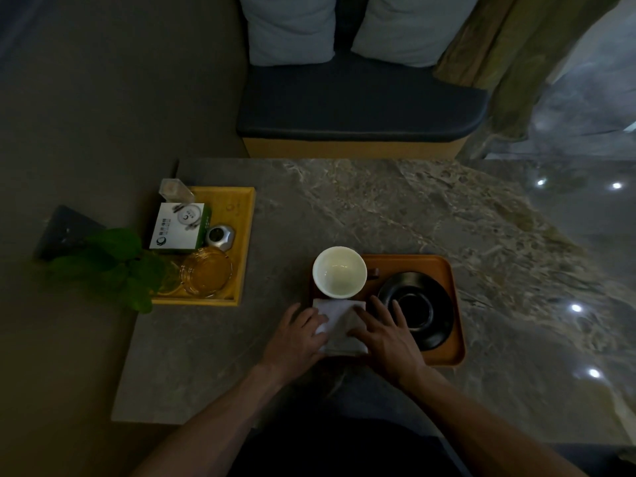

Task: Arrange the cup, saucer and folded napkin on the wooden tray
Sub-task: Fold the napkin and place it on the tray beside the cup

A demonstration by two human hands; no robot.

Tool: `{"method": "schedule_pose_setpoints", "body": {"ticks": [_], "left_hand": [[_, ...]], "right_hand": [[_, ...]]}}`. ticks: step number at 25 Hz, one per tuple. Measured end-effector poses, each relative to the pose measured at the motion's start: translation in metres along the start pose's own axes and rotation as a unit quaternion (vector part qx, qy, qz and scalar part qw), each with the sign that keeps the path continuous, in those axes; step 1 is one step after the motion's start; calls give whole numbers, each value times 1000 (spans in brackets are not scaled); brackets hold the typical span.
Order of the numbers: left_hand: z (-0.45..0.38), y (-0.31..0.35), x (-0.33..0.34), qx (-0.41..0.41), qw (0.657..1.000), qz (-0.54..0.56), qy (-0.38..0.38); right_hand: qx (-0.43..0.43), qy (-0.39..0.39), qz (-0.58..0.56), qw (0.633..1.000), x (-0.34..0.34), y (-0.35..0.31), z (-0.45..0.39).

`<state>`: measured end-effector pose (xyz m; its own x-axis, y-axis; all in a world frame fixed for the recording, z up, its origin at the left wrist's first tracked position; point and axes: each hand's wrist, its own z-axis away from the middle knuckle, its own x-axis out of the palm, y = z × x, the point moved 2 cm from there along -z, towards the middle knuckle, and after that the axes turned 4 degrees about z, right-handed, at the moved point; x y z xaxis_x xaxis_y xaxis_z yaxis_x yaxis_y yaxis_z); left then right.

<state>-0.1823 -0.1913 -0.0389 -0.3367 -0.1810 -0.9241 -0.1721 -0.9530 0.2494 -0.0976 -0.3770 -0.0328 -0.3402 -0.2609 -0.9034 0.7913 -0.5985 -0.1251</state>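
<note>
Both hands [296, 339] [385, 339] flat, pressing napkin [339, 325] | wooden tray [444, 270] on marble table [378, 208] | dim room

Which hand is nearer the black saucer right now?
Right. The right hand lies on the napkin with its fingers at the black saucer rim; the left hand is across the napkin, farther away.

We saw two bare forearms reaching in from the lower edge, with no sleeves, watch, rings or bands on them. The left hand [296, 339] and the right hand [389, 342] were both ungloved, the fingers long and slim, the nails short as far as the dim light let us tell. Below the arms we made out dark clothing [344, 449], plain and unmarked.
</note>
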Motion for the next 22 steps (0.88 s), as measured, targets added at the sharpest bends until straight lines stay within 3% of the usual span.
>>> {"method": "schedule_pose_setpoints", "body": {"ticks": [9,15,22], "left_hand": [[5,15,-2,3,998,5,59],[2,15,4,-78,990,100,64],[6,7,8,-39,986,149,65]], "right_hand": [[31,46,-6,998,-4,-12,14],[19,106,-24,994,-2,-13,19],[9,124,-18,992,4,-16,22]]}}
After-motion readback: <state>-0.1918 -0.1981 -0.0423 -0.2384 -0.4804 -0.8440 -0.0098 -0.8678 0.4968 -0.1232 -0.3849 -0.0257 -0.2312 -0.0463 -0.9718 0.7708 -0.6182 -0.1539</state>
